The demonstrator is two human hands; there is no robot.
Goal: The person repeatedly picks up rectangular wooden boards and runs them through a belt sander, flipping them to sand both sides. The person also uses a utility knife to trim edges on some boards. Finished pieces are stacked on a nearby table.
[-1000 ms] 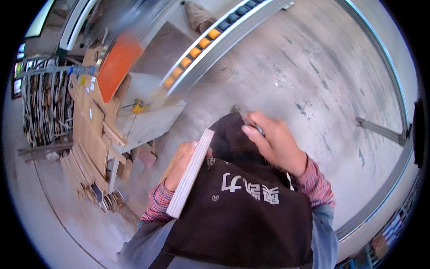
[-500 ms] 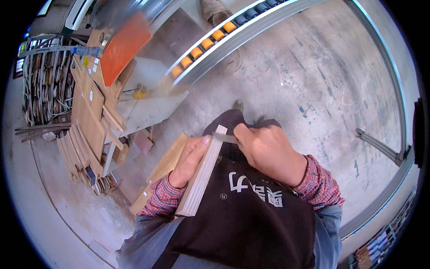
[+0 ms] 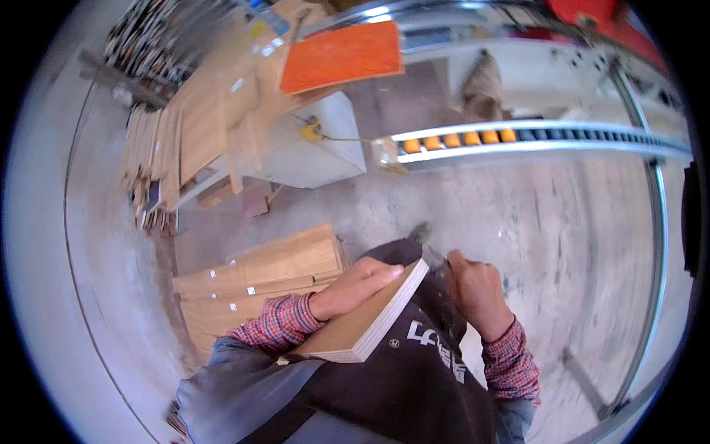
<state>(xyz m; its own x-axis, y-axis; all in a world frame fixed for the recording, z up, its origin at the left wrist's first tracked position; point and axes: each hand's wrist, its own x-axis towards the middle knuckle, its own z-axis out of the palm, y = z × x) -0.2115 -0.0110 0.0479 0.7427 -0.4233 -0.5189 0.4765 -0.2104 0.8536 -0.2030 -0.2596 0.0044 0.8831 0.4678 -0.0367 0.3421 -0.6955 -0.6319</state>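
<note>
A plywood board (image 3: 362, 311) with a brown face and a pale layered edge slants in front of my dark apron. My left hand (image 3: 360, 285) grips it along its far left side, thumb lying on the face near the upper end. My right hand (image 3: 477, 290) is closed just right of that upper end, apart from the board. From its fingers a flat grey metal blade (image 3: 432, 256) points toward the board's tip; its handle is hidden in my fist and motion blurs it.
Larger brown boards (image 3: 259, 277) lie low at the left. Beyond them stands a bench stacked with wood panels (image 3: 203, 144), an orange panel (image 3: 344, 58) and a yellow tape measure (image 3: 313, 130). A roller conveyor rail (image 3: 532, 140) with orange and black rollers crosses ahead; a metal frame post (image 3: 658, 222) rises at right.
My view has turned, swinging the bench and conveyor round. The board has tipped so its brown face shows. My right hand and the blade have drawn off the board's edge to the right.
</note>
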